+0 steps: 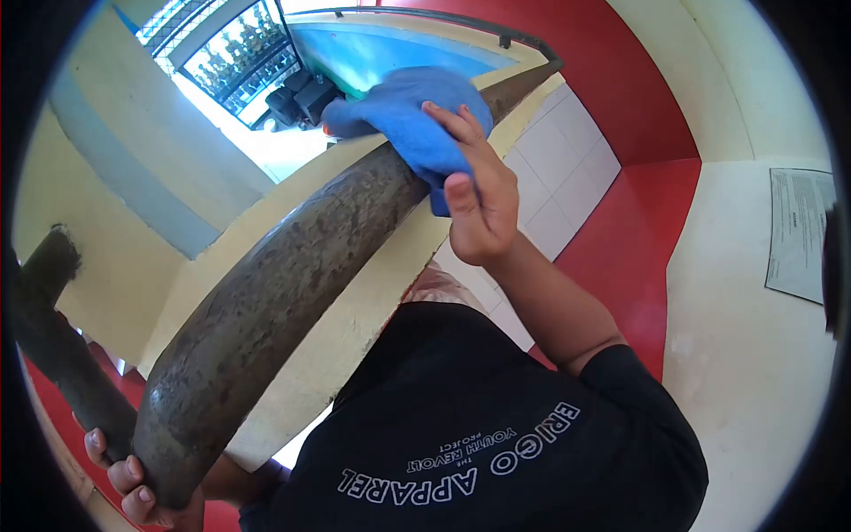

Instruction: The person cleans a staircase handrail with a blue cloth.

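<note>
A thick, dark brown, worn-looking handrail (292, 266) runs diagonally from the lower left to the upper middle. Over its upper part lies a blue cloth (417, 115), slightly blurred at its upper edge. My right hand (483, 191) holds this cloth against the rail, with the thumb showing at the near side. At the lower left, the fingers of my left hand (137, 488) wrap round the rail's curved end; part of that hand is hidden behind the rail.
Below the rail is a cream wall ledge (310, 381). White floor tiles (558, 151) and a red surface (603, 257) lie to the right. A printed paper (798, 232) hangs on the right wall. Black objects (303, 96) and a shelf of bottles (244, 62) stand beyond.
</note>
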`<state>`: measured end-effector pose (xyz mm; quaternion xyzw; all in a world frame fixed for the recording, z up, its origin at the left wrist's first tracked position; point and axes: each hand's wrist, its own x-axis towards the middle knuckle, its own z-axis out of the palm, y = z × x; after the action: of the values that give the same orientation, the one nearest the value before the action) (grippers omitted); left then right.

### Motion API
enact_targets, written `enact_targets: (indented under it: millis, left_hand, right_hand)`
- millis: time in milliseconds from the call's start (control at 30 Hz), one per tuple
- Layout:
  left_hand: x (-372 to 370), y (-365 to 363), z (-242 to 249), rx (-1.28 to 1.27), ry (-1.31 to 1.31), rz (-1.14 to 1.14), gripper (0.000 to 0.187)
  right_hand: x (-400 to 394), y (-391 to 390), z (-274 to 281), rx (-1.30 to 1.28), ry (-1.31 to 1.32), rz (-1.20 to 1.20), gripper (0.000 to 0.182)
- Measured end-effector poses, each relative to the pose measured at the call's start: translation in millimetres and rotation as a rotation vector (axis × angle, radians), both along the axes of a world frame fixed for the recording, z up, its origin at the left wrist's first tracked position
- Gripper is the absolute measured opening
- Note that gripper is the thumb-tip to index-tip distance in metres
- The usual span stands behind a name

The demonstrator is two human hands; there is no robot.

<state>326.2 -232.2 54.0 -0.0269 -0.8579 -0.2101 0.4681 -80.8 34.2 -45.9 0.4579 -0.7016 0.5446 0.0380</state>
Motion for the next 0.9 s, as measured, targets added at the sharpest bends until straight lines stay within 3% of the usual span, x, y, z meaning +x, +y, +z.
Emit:
enact_targets:
  millis: [133,200,333,433,533,600,667,733,800,900]
  left_hand:
    - [-11,23,13,-0.1,-0.12,0.189,0.066]
    - [-20,50,20,-0.065,-0.212,0.407,0.071]
    - [-26,88,44,-0.599,-0.315,0.899,0.046]
    - [-59,145,9,-0.731,0.072,0.836,0.037]
    - [-101,193,-67,-1.0,0.27,0.732,0.037]
    - [-141,231,-129,-0.935,0.294,0.789,0.04]
    - [-180,243,-159,-0.729,0.276,0.772,0.043]
    - [-210,234,-170,-0.552,0.315,0.869,0.043]
    - [-233,236,-171,-0.574,0.26,1.157,0.046]
    - [-233,235,-164,-0.636,0.171,1.354,0.048]
  right_hand:
    - [-54,25,-10,0.107,0.485,0.216,0.055]
    - [-60,26,-15,0.103,0.506,0.184,0.058]
    - [-78,21,-24,0.041,0.649,0.174,0.064]
    - [-94,17,-28,0.007,0.695,0.227,0.064]
    - [-104,21,-44,-0.061,0.7,0.252,0.066]
    - [-118,26,-56,-0.137,0.711,0.212,0.068]
    - [-149,42,-77,0.001,0.67,0.162,0.072]
    - [-191,66,-95,0.206,0.598,0.104,0.075]
    - [-235,85,-112,0.398,0.513,0.098,0.083]
    - [-271,96,-111,0.557,0.379,0.184,0.093]
